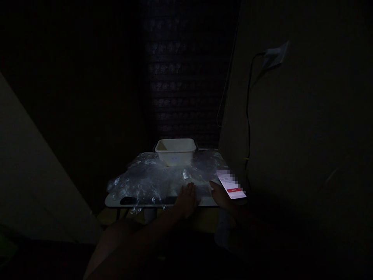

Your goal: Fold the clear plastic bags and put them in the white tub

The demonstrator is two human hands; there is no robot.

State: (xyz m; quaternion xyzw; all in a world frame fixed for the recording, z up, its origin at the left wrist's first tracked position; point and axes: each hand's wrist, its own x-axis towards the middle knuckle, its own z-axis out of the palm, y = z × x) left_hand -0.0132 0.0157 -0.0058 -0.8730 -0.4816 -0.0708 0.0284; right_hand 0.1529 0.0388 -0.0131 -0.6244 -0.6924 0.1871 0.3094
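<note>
Low light covers the scene. My left hand [187, 197] lies on the near part of a small table, its fingers stretched forward over crumpled clear plastic film [145, 179]. To its right, my right hand [220, 194] rests at the near right of the table with one finger or thumb pointing forward; its other fingers are hidden. Right beside it, a lit phone [229, 184] shows a pale screen with a red bar. Whether my right hand grips the phone I cannot tell. A white plastic tub [175, 157] stands upright at the back, on or behind the film.
The white tabletop [112, 200] has a dark slot near its front edge. A slatted blind [171, 77] hangs behind it. On the right wall a black cable [248, 112] runs down from a plug at an outlet [275, 56]. A pale panel [32, 167] slopes at left.
</note>
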